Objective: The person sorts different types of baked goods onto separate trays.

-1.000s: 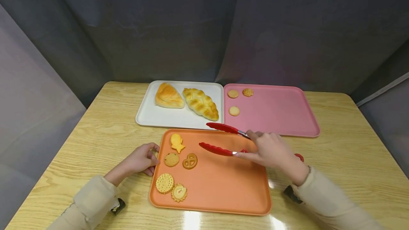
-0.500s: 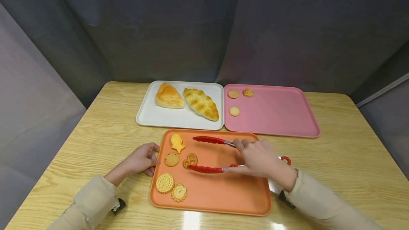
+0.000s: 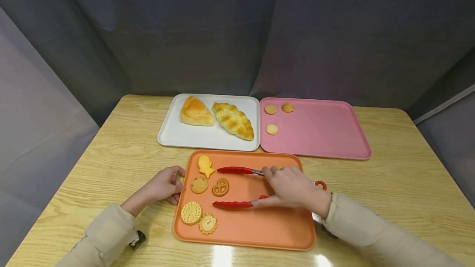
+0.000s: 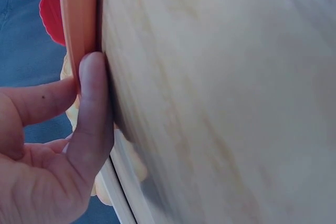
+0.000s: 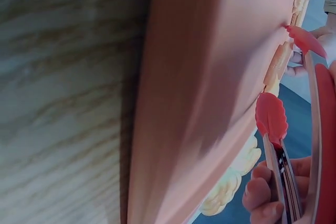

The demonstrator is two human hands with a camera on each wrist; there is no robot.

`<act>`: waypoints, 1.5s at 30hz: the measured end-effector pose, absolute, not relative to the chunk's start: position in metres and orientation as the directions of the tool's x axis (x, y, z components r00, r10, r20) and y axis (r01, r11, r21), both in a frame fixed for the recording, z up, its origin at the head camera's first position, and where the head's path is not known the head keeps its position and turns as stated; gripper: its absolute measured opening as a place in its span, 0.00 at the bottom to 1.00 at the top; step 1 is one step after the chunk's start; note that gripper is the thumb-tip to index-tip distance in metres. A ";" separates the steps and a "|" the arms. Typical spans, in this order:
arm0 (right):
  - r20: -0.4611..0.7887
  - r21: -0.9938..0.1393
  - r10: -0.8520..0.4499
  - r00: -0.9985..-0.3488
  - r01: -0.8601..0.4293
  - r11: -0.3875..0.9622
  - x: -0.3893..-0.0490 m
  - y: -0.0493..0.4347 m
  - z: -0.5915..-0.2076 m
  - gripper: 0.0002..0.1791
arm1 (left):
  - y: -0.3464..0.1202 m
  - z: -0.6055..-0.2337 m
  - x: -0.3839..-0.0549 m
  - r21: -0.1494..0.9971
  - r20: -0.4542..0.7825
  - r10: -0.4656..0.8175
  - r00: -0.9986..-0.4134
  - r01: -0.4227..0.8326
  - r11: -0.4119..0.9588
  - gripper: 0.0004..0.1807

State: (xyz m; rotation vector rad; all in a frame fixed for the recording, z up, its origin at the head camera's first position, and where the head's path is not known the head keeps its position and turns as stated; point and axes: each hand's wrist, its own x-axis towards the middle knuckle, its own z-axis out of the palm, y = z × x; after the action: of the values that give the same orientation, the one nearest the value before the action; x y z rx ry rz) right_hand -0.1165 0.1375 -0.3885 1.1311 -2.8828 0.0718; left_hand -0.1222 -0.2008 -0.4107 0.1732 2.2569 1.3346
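My right hand point(image 3: 287, 186) grips a pair of tongs point(image 5: 289, 192) with red scalloped tips. The tongs are spread apart low over the orange tray point(image 3: 259, 226), and the pretzel cookie point(image 3: 220, 187) lies just left of the gap between their tips. The upper tip comes close to the fish-shaped cookie point(image 3: 205, 165). Thumb and finger of my left hand point(image 3: 165, 184) pinch the tray's left rim, seen closely in the left wrist view. Along that side lie a round chip cookie point(image 3: 199, 185), a dotted round cookie point(image 3: 191, 212) and a scalloped cookie point(image 3: 208, 223).
Behind the orange tray stand a white tray point(image 3: 178, 137) with two bread pieces point(image 3: 233, 121) and a pink tray point(image 3: 319, 131) with a few small round cookies point(image 3: 272, 129). All rest on a wooden table point(image 3: 122, 151), with a dark curtain point(image 3: 237, 32) behind it.
My right hand has moved left and toward me, bringing the spread tongs down from the tray's back edge to near the pretzel cookie. The left hand stays at the rim.
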 end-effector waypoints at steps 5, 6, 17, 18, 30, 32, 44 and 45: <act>0.045 -0.037 -0.675 -0.737 -0.676 0.736 -0.117 0.137 -0.390 0.44 | -0.201 -0.412 -0.122 0.847 -0.360 0.352 -0.864 -0.145 0.511 0.15; 0.055 -0.038 -0.680 -0.731 -0.682 0.731 -0.117 0.137 -0.390 0.45 | -0.201 -0.412 -0.122 0.848 -0.359 0.355 -0.863 -0.143 0.511 0.15; 0.099 -0.020 -0.714 -0.694 -0.718 0.695 -0.115 0.139 -0.392 0.48 | -0.200 -0.409 -0.122 0.845 -0.365 0.347 -0.864 -0.152 0.512 0.15; 0.101 -0.020 -0.714 -0.693 -0.719 0.695 -0.115 0.139 -0.392 0.47 | -0.200 -0.409 -0.122 0.844 -0.367 0.346 -0.863 -0.153 0.513 0.15; 0.134 -0.059 -0.731 -0.669 -0.742 0.668 -0.116 0.138 -0.391 0.39 | -0.200 -0.408 -0.122 0.845 -0.367 0.350 -0.862 -0.151 0.513 0.16; 0.136 -0.064 -0.736 -0.664 -0.747 0.662 -0.116 0.137 -0.390 0.37 | -0.200 -0.408 -0.122 0.846 -0.364 0.352 -0.862 -0.148 0.513 0.15; 0.163 -0.070 -0.740 -0.653 -0.756 0.651 -0.117 0.140 -0.387 0.33 | -0.200 -0.409 -0.122 0.847 -0.361 0.352 -0.864 -0.146 0.510 0.15; 0.168 -0.075 -0.737 -0.654 -0.754 0.652 -0.117 0.141 -0.386 0.33 | -0.200 -0.409 -0.122 0.848 -0.361 0.353 -0.863 -0.146 0.510 0.16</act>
State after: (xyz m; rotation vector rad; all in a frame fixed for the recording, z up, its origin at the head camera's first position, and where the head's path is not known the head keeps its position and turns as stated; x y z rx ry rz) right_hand -0.1169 0.1407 -0.3863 1.2440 -2.7426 0.2099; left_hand -0.1216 -0.2003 -0.4088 0.1689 2.2576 1.3346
